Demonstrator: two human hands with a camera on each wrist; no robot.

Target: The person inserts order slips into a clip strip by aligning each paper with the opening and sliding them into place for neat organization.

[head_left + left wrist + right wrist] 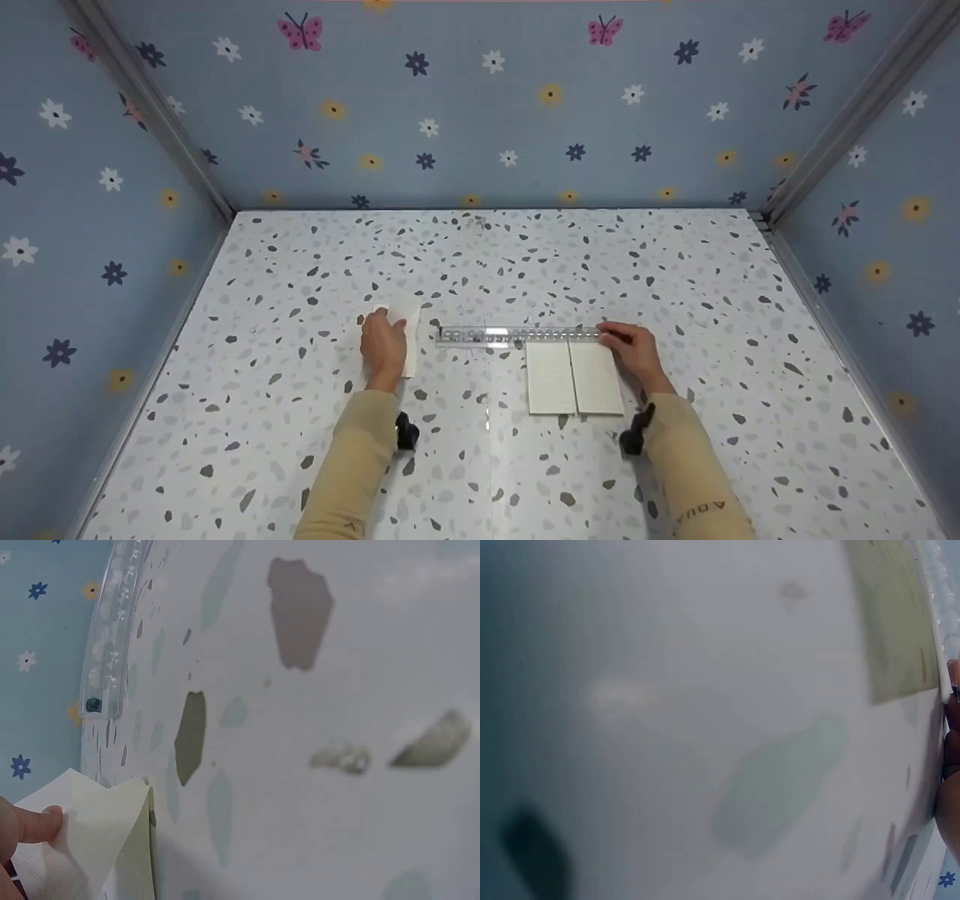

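Observation:
My left hand (383, 345) holds a cream folded paper (410, 337) at the left, its thumb lying on the top sheet. In the left wrist view the paper (97, 832) has a lifted, bent upper layer over a yellowish one. My right hand (636, 352) pinches the right end of a long clear plastic strip (495, 336), ruler-like, with a row of rounded shapes along it. Just below the strip lie two cream paper panels (551, 379) side by side, a dark line between them. The right wrist view shows only part of the fingers at its edge.
Under everything is a white speckled tabletop (465, 255). Blue flowered panels (480, 97) rise at the back and on both sides, with metal posts at the corners. A black wrist device (407, 433) sits at each sleeve cuff.

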